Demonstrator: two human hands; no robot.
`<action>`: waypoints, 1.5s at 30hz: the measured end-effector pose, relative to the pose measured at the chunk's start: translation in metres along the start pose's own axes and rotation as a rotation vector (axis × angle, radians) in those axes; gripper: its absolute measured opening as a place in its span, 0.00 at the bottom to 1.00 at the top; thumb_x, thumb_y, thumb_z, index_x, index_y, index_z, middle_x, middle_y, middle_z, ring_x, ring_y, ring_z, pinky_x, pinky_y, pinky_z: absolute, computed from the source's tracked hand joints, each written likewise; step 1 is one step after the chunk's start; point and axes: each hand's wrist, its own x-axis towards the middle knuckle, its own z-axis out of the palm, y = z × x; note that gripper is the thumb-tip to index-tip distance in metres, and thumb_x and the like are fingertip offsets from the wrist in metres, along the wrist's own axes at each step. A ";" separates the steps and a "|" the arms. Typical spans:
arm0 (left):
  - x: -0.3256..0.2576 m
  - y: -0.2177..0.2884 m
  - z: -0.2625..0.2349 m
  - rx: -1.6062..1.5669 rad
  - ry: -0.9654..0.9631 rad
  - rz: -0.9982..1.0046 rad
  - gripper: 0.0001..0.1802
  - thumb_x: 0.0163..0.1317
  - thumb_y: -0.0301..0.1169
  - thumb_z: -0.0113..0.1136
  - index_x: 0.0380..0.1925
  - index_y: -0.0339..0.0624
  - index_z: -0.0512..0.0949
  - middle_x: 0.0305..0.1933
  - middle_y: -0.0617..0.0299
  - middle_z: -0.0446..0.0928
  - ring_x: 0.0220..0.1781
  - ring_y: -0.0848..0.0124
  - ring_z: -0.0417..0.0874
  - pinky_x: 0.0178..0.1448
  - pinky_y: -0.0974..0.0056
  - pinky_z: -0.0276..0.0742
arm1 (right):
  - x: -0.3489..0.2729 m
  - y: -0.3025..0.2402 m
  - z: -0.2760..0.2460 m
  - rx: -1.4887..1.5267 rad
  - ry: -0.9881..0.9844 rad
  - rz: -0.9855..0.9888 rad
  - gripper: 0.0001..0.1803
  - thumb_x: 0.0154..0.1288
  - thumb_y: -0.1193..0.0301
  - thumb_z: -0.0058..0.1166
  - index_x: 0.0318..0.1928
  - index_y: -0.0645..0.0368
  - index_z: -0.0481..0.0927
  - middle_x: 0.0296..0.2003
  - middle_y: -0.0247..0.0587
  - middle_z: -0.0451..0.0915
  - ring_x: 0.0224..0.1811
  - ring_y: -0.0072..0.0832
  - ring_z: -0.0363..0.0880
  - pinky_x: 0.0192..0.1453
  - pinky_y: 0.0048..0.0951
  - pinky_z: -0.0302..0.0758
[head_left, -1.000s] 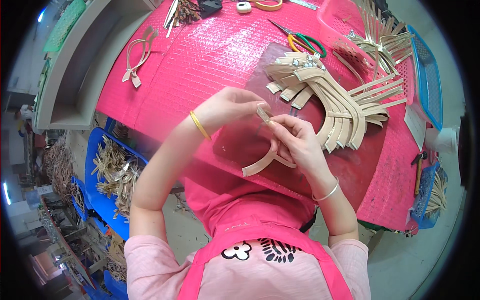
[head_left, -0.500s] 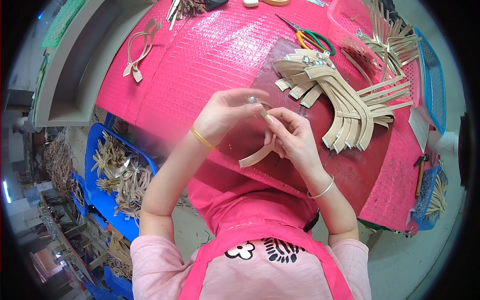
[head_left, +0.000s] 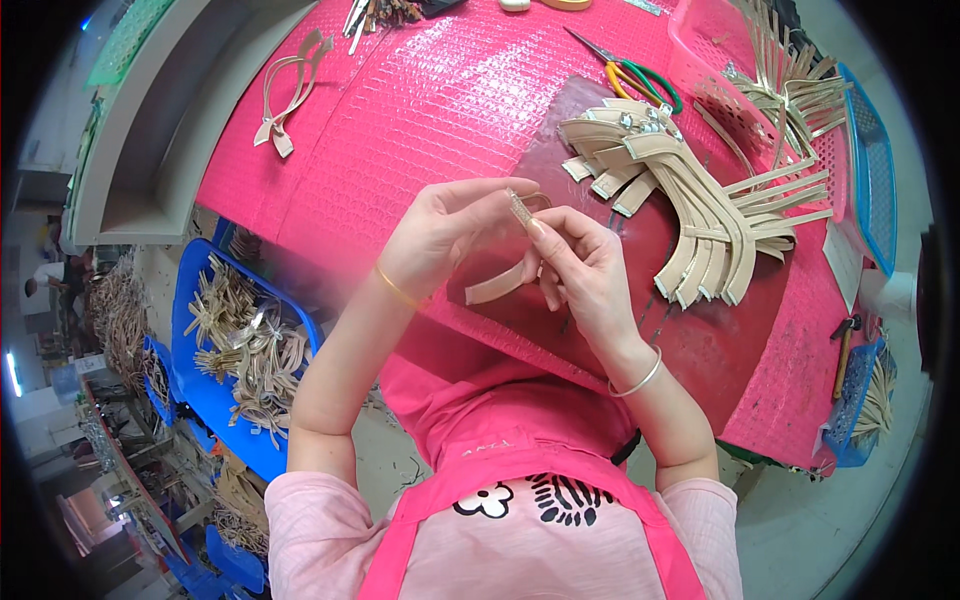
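Observation:
Between my hands is a beige strap (head_left: pixel 495 288), its loose end curving down toward the table's near edge. My right hand (head_left: pixel 588 268) pinches it between thumb and fingers, just below a short, glittery silver-looking piece (head_left: pixel 520 208). My left hand (head_left: pixel 438 238) has its fingers closed at the upper end of that piece, partly hiding a bent loop of the strap. Both hands are over the edge of a dark red mat (head_left: pixel 630 345). Right of them on the mat lies a stack of beige straps (head_left: pixel 700 225), overlapping, with silver buckles (head_left: pixel 645 122) at the far end.
Scissors (head_left: pixel 640 82) with yellow and green handles lie beyond the stack. At the right stand a pink basket (head_left: pixel 700 45), a blue basket (head_left: pixel 872 170) and a hammer (head_left: pixel 842 360). A single strap piece (head_left: pixel 285 105) lies far left, near a grey shelf box (head_left: pixel 150 150). A blue bin (head_left: pixel 190 390) holds bundled straps.
The strap piece between my hands has turned, so its glittery face now shows. My left fingers have come down onto its upper end. The whole view has shifted slightly.

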 end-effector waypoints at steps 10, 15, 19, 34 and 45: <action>-0.006 0.021 -0.004 0.244 0.054 0.050 0.16 0.55 0.28 0.52 0.43 0.31 0.72 0.38 0.60 0.75 0.37 0.76 0.74 0.42 0.70 0.70 | -0.004 0.005 -0.005 -0.109 -0.020 0.010 0.12 0.64 0.69 0.42 0.35 0.66 0.74 0.20 0.34 0.74 0.19 0.17 0.71 0.23 0.16 0.67; -0.009 0.025 0.005 1.755 0.430 0.838 0.14 0.53 0.28 0.55 0.40 0.35 0.75 0.33 0.59 0.76 0.33 0.70 0.73 0.40 0.71 0.68 | -0.003 0.003 0.002 -0.042 0.001 -0.072 0.12 0.64 0.68 0.42 0.34 0.66 0.73 0.21 0.34 0.74 0.19 0.17 0.71 0.22 0.16 0.65; -0.039 0.005 0.038 1.339 0.338 0.550 0.12 0.55 0.33 0.55 0.35 0.35 0.74 0.24 0.56 0.75 0.24 0.68 0.76 0.28 0.65 0.70 | -0.009 0.000 0.001 -0.022 0.094 -0.076 0.12 0.63 0.69 0.44 0.40 0.67 0.73 0.24 0.36 0.75 0.21 0.18 0.72 0.21 0.19 0.63; -0.014 -0.020 0.052 0.037 0.196 0.069 0.14 0.59 0.30 0.50 0.39 0.28 0.73 0.33 0.53 0.77 0.33 0.69 0.79 0.37 0.70 0.75 | -0.013 -0.032 -0.028 -1.154 -0.105 -1.102 0.13 0.39 0.77 0.53 0.32 0.58 0.78 0.26 0.34 0.74 0.27 0.27 0.73 0.31 0.28 0.70; -0.013 -0.031 0.059 0.079 0.327 0.275 0.13 0.59 0.29 0.49 0.35 0.26 0.74 0.30 0.49 0.77 0.33 0.66 0.80 0.39 0.68 0.75 | -0.028 -0.013 -0.031 -1.080 -0.054 -1.140 0.14 0.39 0.77 0.53 0.33 0.58 0.80 0.26 0.32 0.74 0.25 0.23 0.74 0.33 0.26 0.71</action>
